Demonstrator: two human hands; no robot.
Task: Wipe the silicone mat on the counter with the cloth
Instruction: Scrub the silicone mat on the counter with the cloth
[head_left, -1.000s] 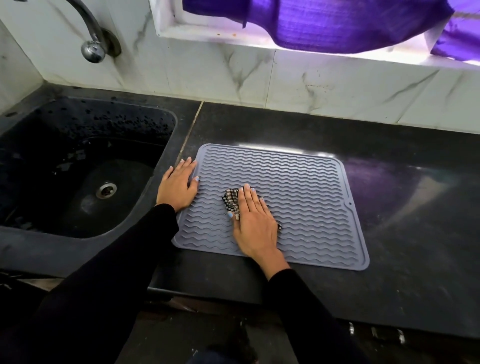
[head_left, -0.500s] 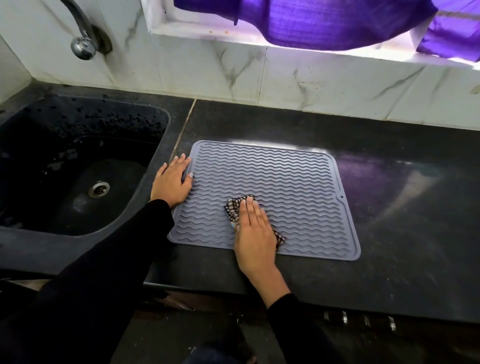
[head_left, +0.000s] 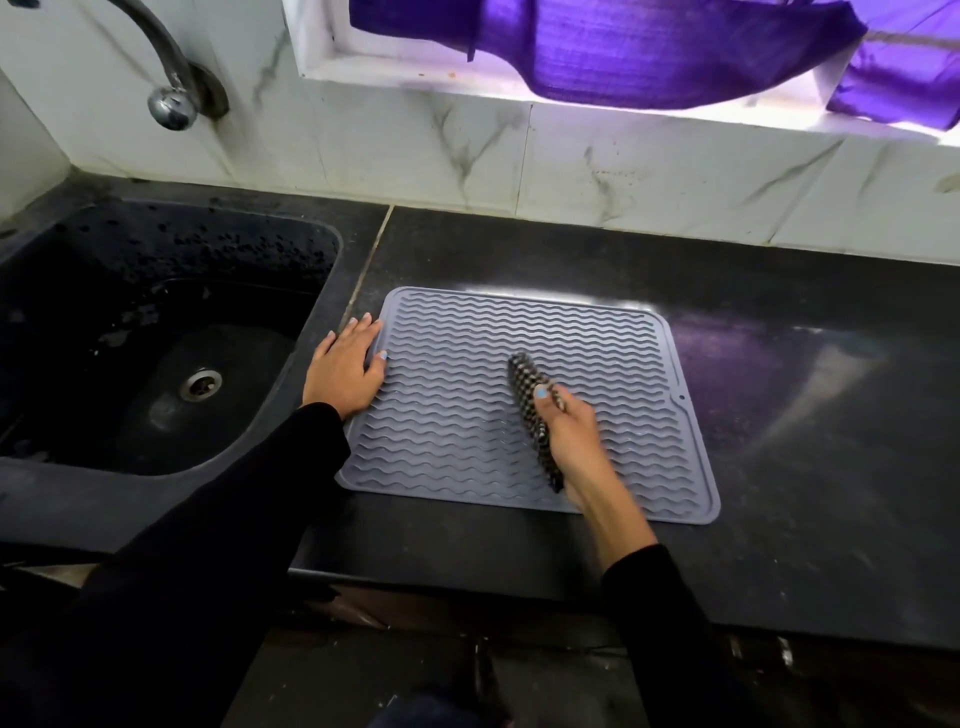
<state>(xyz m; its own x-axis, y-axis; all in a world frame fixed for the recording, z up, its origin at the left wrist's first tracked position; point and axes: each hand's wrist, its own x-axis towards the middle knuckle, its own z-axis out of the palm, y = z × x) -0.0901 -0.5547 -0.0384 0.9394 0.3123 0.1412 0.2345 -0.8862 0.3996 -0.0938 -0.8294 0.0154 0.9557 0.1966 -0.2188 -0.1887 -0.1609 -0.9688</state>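
The dark counter (head_left: 779, 493) lay bare at the mat's (head_left: 467, 374) three o'clock. Your left hand (head_left: 345, 371) pressed flat on its nine o'clock edge; your right hand (head_left: 569, 431) gripped the bunched cloth (head_left: 524, 384), long axis eleven-to-five, on the mat's middle.

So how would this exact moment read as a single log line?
wipe mat | left hand flat on mat edge | right hand grips cloth over mat | sink beside

A black sink (head_left: 78, 499) with a metal drain (head_left: 201, 383) occupies the left; a chrome tap (head_left: 169, 98) projects from the marbled wall tiles (head_left: 597, 171) above it. Purple fabric (head_left: 623, 47) hangs at the far window ledge (head_left: 415, 88).
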